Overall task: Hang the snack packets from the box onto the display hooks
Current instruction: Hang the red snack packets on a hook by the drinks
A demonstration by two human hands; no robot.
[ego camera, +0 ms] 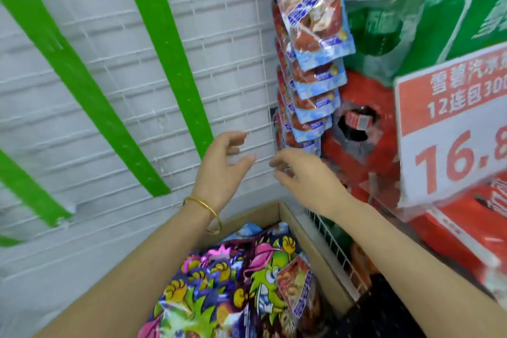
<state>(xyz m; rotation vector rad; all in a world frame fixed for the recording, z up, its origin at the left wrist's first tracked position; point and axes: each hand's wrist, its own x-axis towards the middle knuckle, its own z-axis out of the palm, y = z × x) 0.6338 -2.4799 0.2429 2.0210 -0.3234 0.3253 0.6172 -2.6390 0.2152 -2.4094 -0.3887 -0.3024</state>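
The box (pixel 318 258) sits low in front of the person and is full of snack packets (pixel 219 282). One red and blue packet (pixel 297 291) lies on top, at the right side of the box. More like it are the hanging packets (pixel 310 90), in a row high above the box on the white wire wall (pixel 164 90).

Both hands are just above the box, near the lowest one in the row. The left hand (pixel 222 164) is loose and holds nothing. The right hand (pixel 299 173) has bent fingers, but it is too blurry to tell if it pinches anything.

I think the packets are light, soft, crinkly and a bit slippery. The best place to hold one is probably the flat top edge, with thumb and finger.
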